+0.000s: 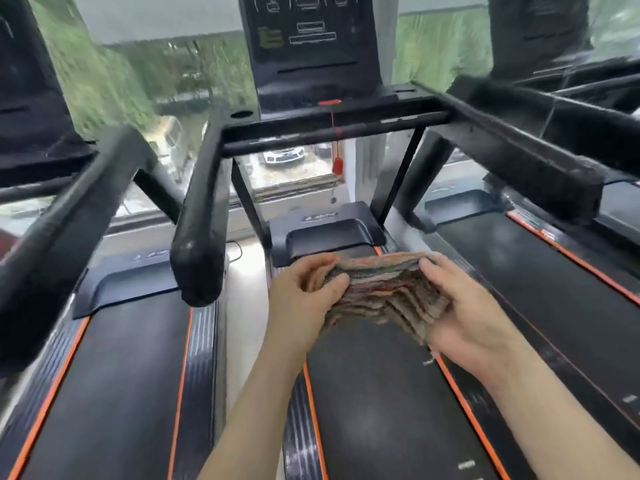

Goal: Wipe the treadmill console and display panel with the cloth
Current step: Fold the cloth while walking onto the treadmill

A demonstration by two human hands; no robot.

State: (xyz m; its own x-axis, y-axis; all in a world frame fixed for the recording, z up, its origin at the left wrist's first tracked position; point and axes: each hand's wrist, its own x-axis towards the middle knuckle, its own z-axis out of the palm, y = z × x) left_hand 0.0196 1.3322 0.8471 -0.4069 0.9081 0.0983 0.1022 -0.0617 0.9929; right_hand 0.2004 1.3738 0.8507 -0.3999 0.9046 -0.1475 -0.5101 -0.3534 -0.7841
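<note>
A folded, striped multicoloured cloth (381, 289) is held low over the treadmill belt (381, 410). My left hand (304, 296) grips its left end, thumb on top. My right hand (453, 306) grips its right end from the side and below. The black console (311, 95) with its dark display panel (304, 29) stands well above and beyond both hands, past the crossbar (332, 131). A red safety clip (337, 166) hangs on a cord from the console.
Black handrails run toward me on the left (201, 220) and right (519, 143). Neighbouring treadmills stand on both sides, each with its own console. A window behind shows trees and parked cars.
</note>
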